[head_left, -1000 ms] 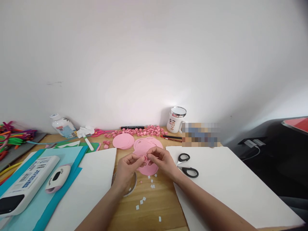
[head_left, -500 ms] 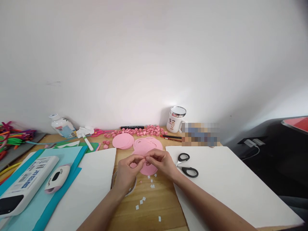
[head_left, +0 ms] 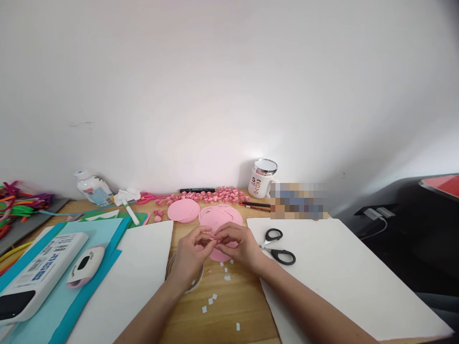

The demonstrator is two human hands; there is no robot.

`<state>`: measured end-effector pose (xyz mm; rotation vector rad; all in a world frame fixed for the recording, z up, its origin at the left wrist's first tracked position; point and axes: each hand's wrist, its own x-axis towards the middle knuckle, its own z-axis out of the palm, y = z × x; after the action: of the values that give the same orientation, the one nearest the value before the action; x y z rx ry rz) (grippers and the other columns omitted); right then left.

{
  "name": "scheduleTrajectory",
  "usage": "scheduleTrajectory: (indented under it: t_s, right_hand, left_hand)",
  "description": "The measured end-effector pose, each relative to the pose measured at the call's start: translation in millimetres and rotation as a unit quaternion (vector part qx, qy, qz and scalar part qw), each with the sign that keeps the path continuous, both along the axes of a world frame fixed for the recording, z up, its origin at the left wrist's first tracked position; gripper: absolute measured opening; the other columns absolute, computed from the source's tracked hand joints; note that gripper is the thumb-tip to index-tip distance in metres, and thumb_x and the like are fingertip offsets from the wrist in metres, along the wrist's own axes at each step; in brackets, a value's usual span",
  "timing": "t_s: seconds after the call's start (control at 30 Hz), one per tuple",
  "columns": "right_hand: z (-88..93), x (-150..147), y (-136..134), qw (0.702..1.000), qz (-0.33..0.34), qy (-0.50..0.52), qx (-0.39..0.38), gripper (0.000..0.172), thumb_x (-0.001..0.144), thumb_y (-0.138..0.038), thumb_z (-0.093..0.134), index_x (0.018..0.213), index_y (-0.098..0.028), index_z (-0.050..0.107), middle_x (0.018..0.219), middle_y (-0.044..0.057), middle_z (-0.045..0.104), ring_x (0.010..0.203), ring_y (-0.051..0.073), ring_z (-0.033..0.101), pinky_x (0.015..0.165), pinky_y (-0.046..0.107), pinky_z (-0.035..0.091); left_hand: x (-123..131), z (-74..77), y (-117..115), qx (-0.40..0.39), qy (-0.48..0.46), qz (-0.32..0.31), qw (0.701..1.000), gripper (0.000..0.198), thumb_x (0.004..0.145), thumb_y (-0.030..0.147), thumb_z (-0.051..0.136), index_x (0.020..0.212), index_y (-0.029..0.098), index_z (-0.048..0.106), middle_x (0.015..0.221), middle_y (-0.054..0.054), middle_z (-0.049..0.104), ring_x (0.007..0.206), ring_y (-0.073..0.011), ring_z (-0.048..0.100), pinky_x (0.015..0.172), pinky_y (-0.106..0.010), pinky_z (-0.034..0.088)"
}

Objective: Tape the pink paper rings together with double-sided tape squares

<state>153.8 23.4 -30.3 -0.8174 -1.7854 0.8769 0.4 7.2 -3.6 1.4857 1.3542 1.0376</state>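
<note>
My left hand [head_left: 190, 255] and my right hand [head_left: 238, 246] meet over the middle of the wooden table [head_left: 229, 306]. Their fingertips pinch a small piece of pink paper [head_left: 214, 240] between them. Just beyond the hands lies a stack of pink paper spirals [head_left: 222, 216], and another stack of pink paper circles [head_left: 184, 209] sits to its left. A roll of tape [head_left: 172, 267] lies partly hidden under my left wrist. Small white paper scraps [head_left: 213, 298] are scattered on the wood below the hands.
Black-handled scissors [head_left: 278, 246] lie on a white sheet [head_left: 340, 277] at right. Another white sheet [head_left: 136, 272], blue paper [head_left: 89, 291], a punch [head_left: 84, 265] and a white case [head_left: 36, 277] lie at left. Small pink rolled flowers [head_left: 211, 195], a mug [head_left: 263, 178] and a bottle [head_left: 91, 187] line the wall.
Both hands stay together at the same spot; the fingers have shifted slightly around the small pink piece, and the fingertips now close more tightly on it.
</note>
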Motion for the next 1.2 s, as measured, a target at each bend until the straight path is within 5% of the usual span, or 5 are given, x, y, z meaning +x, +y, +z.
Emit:
scheduleTrajectory:
  t_s: [0.47, 0.8, 1.0, 1.2]
  right_hand:
    - [-6.9, 0.5, -0.5, 0.977, -0.051, -0.138, 0.154, 0.018, 0.073, -0.013, 0.050, 0.089, -0.019, 0.056, 0.075, 0.003, 0.060, 0.061, 0.010, 0.055, 0.054, 0.020, 0.045]
    - [-3.2, -1.8, -2.3, 0.951, -0.128, -0.142, 0.243, 0.024, 0.073, -0.009, 0.050, 0.093, -0.020, 0.058, 0.078, 0.004, 0.063, 0.067, 0.012, 0.056, 0.055, 0.021, 0.047]
    - [-5.0, -2.7, -2.6, 0.968, -0.070, -0.112, 0.215, 0.032, 0.074, -0.010, 0.049, 0.104, -0.020, 0.056, 0.085, 0.006, 0.061, 0.074, 0.012, 0.057, 0.060, 0.022, 0.049]
    - [-7.0, -1.9, -2.0, 0.967, -0.013, -0.128, 0.220, 0.037, 0.076, -0.012, 0.050, 0.111, -0.022, 0.051, 0.086, 0.005, 0.061, 0.071, 0.011, 0.057, 0.061, 0.022, 0.048]
  left_hand:
    - [-3.5, 0.8, 4.5, -0.089, -0.063, -0.045, 0.993, 0.037, 0.065, 0.029, 0.064, 0.098, 0.014, 0.052, 0.069, -0.005, 0.068, 0.068, -0.0190, 0.064, 0.066, -0.031, 0.048]
    - [5.0, -3.5, -2.4, -0.132, -0.217, -0.011, 0.967, 0.035, 0.064, 0.027, 0.068, 0.094, 0.013, 0.055, 0.078, -0.006, 0.067, 0.070, -0.0165, 0.063, 0.067, -0.028, 0.047]
    - [3.0, -2.8, -0.1, -0.136, -0.232, 0.004, 0.963, 0.045, 0.060, 0.024, 0.071, 0.099, 0.012, 0.051, 0.069, -0.003, 0.066, 0.066, -0.0169, 0.063, 0.067, -0.030, 0.047]
    - [-5.8, 4.5, 5.3, -0.157, -0.170, -0.048, 0.972, 0.056, 0.058, 0.020, 0.072, 0.107, 0.012, 0.046, 0.073, -0.005, 0.067, 0.067, -0.0184, 0.063, 0.066, -0.031, 0.047]
